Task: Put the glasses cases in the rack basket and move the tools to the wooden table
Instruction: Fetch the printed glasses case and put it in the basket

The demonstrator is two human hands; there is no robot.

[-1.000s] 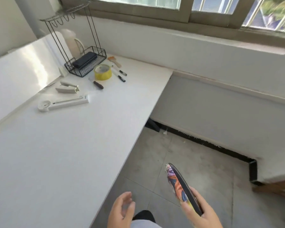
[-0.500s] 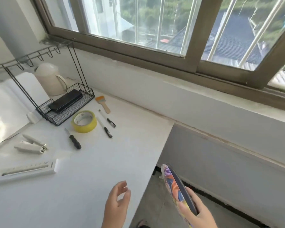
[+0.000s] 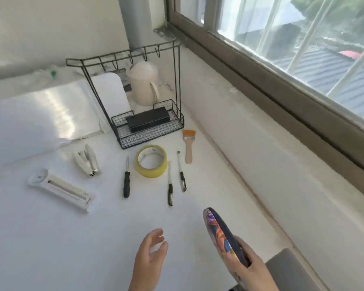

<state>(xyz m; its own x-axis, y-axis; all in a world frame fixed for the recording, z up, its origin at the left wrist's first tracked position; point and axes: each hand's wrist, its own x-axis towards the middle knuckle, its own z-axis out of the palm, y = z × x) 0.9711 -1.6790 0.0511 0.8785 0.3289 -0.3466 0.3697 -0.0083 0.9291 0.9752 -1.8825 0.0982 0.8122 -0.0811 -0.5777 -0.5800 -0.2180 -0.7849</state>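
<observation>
A: What lay at the left of the white table [image 3: 51,238]?

B: A long white gauge-like tool [image 3: 60,190], lying flat, and just beyond it a white stapler [image 3: 86,162]. Further right lay a black-handled screwdriver [image 3: 126,180], its tip pointing away from the person.

A: And the rack?

B: The black wire rack [image 3: 135,91] stood at the back, near the wall. In the rack basket [image 3: 156,137] lay a black glasses case [image 3: 147,121], resting flat on the mesh. A pale kettle [image 3: 144,84] stood behind it.

A: In front of the basket?

B: A roll of yellow tape [image 3: 151,160], just beside the basket's front edge. Right of it lay two slim pens [image 3: 170,191] with black caps, roughly parallel, and a small paintbrush [image 3: 189,143] with a wooden handle nearest the wall.

A: The hands?

B: The left hand [image 3: 149,259] hovered above the table, fingers loosely spread and holding nothing. The right hand [image 3: 252,269] gripped a colourful glasses case [image 3: 221,234] by its lower end, the case tilted on edge and raised off the table, well apart from the basket.

A: Furthest right?

B: A window [image 3: 303,38] above a white ledge.
</observation>
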